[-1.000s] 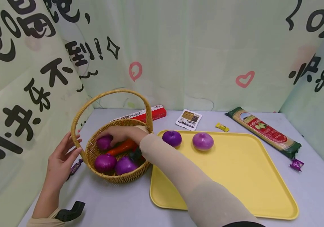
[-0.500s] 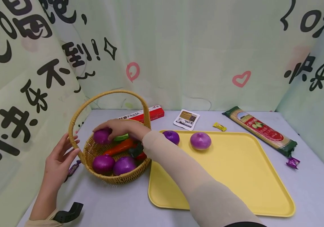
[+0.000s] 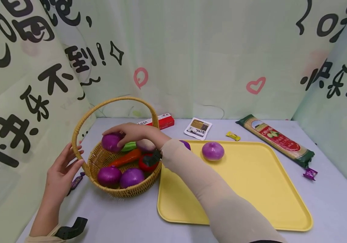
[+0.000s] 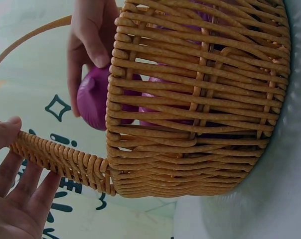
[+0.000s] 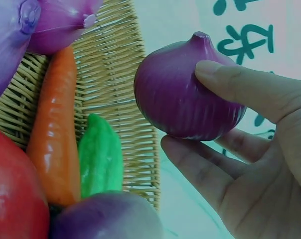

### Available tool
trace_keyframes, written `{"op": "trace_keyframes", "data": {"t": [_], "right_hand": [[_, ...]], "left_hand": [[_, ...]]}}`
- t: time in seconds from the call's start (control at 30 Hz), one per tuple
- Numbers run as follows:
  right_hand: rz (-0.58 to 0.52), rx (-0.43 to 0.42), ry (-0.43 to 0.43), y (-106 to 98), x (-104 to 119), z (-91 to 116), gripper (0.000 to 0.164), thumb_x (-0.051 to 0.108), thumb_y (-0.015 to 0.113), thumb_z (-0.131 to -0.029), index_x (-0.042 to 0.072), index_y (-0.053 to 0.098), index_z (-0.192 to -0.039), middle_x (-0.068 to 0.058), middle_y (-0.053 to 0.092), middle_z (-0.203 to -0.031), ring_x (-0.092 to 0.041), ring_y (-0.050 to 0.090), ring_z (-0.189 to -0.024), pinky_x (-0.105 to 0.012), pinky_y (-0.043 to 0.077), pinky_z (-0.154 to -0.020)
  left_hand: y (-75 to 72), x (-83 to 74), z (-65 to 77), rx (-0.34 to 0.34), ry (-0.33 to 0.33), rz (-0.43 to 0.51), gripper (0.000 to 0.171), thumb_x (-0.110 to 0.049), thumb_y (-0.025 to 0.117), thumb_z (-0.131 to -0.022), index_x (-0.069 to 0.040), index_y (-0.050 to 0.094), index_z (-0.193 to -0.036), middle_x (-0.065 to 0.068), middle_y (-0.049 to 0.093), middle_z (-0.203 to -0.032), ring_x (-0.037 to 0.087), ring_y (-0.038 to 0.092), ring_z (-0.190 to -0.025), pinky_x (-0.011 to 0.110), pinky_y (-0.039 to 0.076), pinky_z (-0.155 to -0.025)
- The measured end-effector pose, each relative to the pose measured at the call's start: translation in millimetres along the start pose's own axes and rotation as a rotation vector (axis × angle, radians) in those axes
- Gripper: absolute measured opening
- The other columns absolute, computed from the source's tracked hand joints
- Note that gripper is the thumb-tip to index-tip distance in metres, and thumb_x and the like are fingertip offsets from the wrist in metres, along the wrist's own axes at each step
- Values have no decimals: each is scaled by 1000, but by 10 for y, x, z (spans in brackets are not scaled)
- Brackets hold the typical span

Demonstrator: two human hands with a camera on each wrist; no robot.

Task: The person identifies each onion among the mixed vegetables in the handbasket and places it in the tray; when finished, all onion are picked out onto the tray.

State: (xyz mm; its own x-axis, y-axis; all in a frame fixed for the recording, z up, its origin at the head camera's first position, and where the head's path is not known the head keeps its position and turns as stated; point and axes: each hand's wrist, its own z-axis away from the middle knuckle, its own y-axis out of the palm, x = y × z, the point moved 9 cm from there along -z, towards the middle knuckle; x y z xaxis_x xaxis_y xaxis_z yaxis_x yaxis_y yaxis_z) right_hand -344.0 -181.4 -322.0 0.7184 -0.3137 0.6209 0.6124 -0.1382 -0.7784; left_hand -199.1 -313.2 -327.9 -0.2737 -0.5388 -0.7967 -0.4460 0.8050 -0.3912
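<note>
Right hand (image 3: 134,132): we pinch a purple onion (image 5: 185,94) between thumb and fingers.
Onion: we hold it up at the left rear rim of the basket (image 3: 125,192).
Left hand (image 3: 61,173): we grip the handle (image 3: 124,98) between thumb and fingers.
Basket: we see a carrot (image 3: 126,158) and two more onions (image 3: 132,178) inside.

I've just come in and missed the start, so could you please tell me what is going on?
A person's right hand pinches a purple onion at the rim of a wicker basket, while the left hand holds the basket's handle. Two more onions and a carrot lie in the basket. On the yellow tray sits a pale purple onion, with another purple item partly hidden behind the right sleeve.
</note>
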Motion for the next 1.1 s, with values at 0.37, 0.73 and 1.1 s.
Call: {"op": "trace_keyframes", "data": {"t": [0.37,0.73,1.1], "right_hand": [[43,-23,-35,-70,56,229,58,21,64,-89,27,42,-142,6,48,-141,-6,49,-118,-17,42,-99],[9,-68,-75,-209,109,546,57,22,65,-89,26,43,-142,5,48,-141,-8,48,-120,-22,44,-100],[-89,-108,-87,-295,135,877,59,23,67,-87,24,43,-142,4,49,-140,-9,49,-118,-29,47,-98]], "left_hand": [[1,6,10,3,12,3,68,1,59,-89,-25,34,-146,-21,53,-129,-14,52,-111,1,43,-84],[-11,18,4,-3,17,10,69,2,59,-88,-25,34,-146,-19,54,-130,-14,52,-111,1,43,-84],[1,14,4,16,9,9,68,-1,59,-89,-26,33,-147,-18,53,-132,-15,51,-111,0,43,-85]]}}
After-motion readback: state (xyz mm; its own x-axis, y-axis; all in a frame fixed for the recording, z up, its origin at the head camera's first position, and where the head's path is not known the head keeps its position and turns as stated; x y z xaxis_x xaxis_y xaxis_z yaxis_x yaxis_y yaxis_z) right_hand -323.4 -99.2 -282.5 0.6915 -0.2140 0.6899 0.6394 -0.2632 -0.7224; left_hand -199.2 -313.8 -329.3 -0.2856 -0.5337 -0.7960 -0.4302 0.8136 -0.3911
